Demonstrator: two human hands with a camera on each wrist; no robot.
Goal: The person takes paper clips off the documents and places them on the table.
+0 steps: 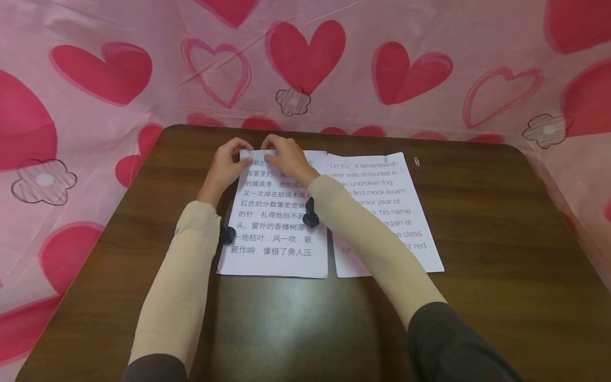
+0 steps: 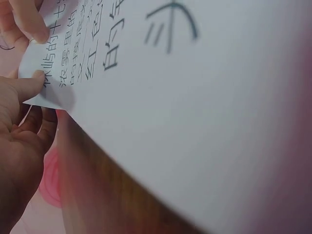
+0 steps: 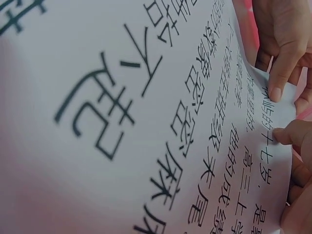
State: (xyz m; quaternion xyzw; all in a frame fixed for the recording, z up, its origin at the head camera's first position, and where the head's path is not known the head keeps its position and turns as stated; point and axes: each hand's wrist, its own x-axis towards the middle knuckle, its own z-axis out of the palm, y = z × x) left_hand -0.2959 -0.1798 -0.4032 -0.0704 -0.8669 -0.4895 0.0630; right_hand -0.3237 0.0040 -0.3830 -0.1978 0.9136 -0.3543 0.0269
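Note:
A white sheet with printed Chinese text (image 1: 272, 262) lies on the table, its top end lifted toward the hands. My left hand (image 1: 225, 164) pinches the sheet's top left corner, thumb on the printed face and the other fingers behind. Just to the right, my right hand (image 1: 288, 158) pinches a small yellowish paper clip (image 1: 265, 153) at the top edge, its thumb over the first line of text. Most of the clip is hidden by the fingers. In the right wrist view both thumbs lie close together on the sheet (image 3: 146, 122).
Beside it, partly under my right forearm, lies a sheet with English text (image 1: 386, 185). At its top edge sit a yellowish clip (image 1: 345, 159) and a dark clip (image 1: 385, 158). A white paper clip (image 1: 417, 161) lies on the brown table (image 1: 501, 239). A pink heart-patterned cloth (image 1: 334, 111) hangs behind.

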